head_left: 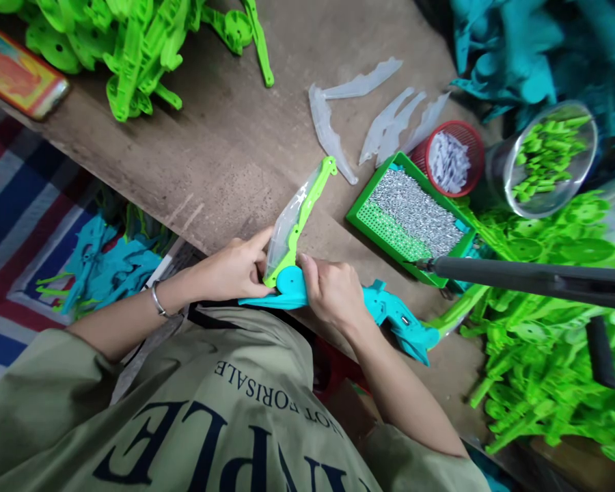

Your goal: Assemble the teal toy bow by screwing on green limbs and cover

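Observation:
At the table's near edge, a turquoise plastic part (393, 309) shaped like a toy crossbow or gun body lies across in front of me. My right hand (335, 290) is wrapped round its middle, thumb up by the round disc. A lime-green arm with a clear wing-shaped sheet (287, 222) joins it near that disc and slants up to the right. My left hand (238, 268) pinches the lower end of this clear-and-green arm. Some of its fingertips are hidden behind the pieces. Another green arm (458, 311) sticks out at the turquoise part's far right end.
A green basket (379, 236) of small metal screws stands right of centre. Beside it are a red basket (471, 147) of whitish pieces and a clear tub (510, 181) of green bits. A dark power-driver-like rod (533, 277) hangs over the right. Loose clear sheets (331, 126) lie behind; green parts (553, 383) pile at right.

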Demonstrator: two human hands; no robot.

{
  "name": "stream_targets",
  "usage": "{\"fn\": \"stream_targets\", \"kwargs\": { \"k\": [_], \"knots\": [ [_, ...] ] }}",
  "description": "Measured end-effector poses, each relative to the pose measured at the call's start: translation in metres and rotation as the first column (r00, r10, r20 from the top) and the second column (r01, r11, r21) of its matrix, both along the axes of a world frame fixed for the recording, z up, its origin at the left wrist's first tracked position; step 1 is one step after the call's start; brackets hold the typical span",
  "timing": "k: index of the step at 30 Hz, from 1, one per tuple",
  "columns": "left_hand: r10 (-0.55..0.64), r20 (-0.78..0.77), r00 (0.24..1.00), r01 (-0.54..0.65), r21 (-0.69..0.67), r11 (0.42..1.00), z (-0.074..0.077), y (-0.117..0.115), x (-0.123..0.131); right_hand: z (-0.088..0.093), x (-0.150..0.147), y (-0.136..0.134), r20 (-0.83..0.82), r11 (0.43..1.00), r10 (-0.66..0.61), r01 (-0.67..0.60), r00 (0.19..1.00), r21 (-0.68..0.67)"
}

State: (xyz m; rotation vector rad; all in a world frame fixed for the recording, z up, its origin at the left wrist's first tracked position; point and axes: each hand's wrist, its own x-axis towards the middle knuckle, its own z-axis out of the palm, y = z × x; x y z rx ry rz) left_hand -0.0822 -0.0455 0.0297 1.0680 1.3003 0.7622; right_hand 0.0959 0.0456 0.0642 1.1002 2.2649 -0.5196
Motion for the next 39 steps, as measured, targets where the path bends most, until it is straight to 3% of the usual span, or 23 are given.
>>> {"fn": "stream_targets", "kwargs": {
  "k": [9,13,18,22,27,30,33,39],
  "knots": [
    [0.042,0.374,0.926,0.065,-0.268,0.961,-0.012,-0.002,-0.004,-0.009,-0.004,0.006,0.032,0.997,-0.048,0.046,0.998,0.07],
    [0.113,0.31,0.944,-0.004,-0.334,0.943,-0.017,-0.002,0.0,-0.014,-0.01,0.007,0.019,0.993,-0.079,0.077,0.997,0.085],
    [0.1,0.161,0.982,-0.055,-0.264,0.963,-0.015,0.001,-0.005,-0.018,-0.015,0.016,-0.037,0.982,-0.153,0.156,0.987,0.103],
    [0.09,0.142,0.986,-0.044,-0.3,0.953,-0.01,0.007,-0.011,-0.019,-0.019,0.023,-0.08,0.974,-0.204,0.211,0.976,0.089],
    [0.161,0.104,0.982,-0.125,-0.287,0.95,-0.011,0.013,-0.015,-0.02,-0.025,0.028,-0.141,0.964,-0.24,0.253,0.96,0.079],
    [0.225,0.151,0.963,-0.159,-0.356,0.921,-0.014,0.014,-0.017,-0.019,-0.027,0.03,-0.168,0.959,-0.258,0.274,0.951,0.075],
    [0.386,0.246,0.889,-0.258,-0.427,0.867,-0.014,0.012,-0.012,-0.017,-0.029,0.031,-0.192,0.957,-0.265,0.282,0.945,0.07],
    [0.729,0.324,0.603,-0.57,-0.465,0.678,-0.012,0.005,0.017,-0.009,-0.032,0.033,-0.197,0.963,-0.246,0.262,0.949,0.057]
  ]
}}
